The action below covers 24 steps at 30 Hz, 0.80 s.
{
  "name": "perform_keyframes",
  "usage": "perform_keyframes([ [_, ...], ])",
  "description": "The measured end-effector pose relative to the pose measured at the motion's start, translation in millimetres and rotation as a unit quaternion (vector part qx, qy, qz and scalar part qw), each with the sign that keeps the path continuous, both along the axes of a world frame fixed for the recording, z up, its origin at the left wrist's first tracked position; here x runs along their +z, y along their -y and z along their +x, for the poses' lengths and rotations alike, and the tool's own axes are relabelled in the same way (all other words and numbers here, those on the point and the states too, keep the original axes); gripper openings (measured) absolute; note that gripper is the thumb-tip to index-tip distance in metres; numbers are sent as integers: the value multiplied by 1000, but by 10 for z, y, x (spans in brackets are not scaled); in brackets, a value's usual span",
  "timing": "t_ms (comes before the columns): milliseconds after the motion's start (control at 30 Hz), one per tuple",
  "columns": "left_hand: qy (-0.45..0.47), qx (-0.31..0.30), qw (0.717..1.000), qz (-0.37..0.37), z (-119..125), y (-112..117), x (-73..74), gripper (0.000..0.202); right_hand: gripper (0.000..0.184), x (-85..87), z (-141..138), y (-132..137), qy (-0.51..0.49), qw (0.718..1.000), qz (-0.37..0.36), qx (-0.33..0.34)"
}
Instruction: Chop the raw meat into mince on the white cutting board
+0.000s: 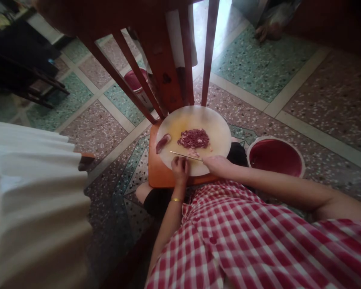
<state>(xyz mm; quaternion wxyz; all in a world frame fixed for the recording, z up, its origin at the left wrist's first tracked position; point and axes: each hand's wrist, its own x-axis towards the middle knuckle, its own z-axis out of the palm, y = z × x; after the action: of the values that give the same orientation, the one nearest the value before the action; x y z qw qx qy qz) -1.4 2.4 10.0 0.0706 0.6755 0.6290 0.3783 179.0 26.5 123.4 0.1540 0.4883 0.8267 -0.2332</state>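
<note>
A round white cutting board (219,136) lies on the seat of an orange-brown wooden chair (155,172). My right hand (217,164) is closed round the handle of a knife (185,155), whose blade points left, low over the board. Just below the blade, my left hand (180,166) has its fingers curled down at the board's near edge; what they hold, if anything, is hidden. A heap of chopped dark red meat (194,138) sits mid-board. Pale bits (193,153) lie beside the blade, and a larger meat piece (163,143) rests at the left.
The slatted chair back (171,76) rises beyond the board. To the right stands a bucket with a red inside (275,156); another red container (135,79) is behind the slats. A pleated pale cloth (48,192) hangs at left. Another person's hand (269,31) shows at upper right.
</note>
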Motion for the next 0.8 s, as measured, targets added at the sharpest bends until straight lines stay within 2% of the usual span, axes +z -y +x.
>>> perform_keyframes([
  [233,-8,-17,1000,-11,11,-22,-46,17,32,-78,-42,47,12,1000,-17,5],
  [400,-19,-7,999,-28,-5,-34,-127,21,37,-242,-550,-199,-55,995,72,42],
  [500,-22,-7,999,-25,-12,-33,-146,22,32,-311,-745,-273,-47,994,77,56],
  [567,-31,-6,999,-18,-8,-38,-130,21,35,-309,-656,-235,-53,994,82,53],
  [667,-40,1,999,-16,13,-54,-70,16,42,-250,-260,-123,-47,996,62,33],
  [733,-33,-1,999,-22,25,-62,-25,16,38,-187,9,-79,-7,1000,21,15],
  [800,-19,-13,999,-24,27,-60,10,17,34,-116,159,-74,27,999,17,-13],
])
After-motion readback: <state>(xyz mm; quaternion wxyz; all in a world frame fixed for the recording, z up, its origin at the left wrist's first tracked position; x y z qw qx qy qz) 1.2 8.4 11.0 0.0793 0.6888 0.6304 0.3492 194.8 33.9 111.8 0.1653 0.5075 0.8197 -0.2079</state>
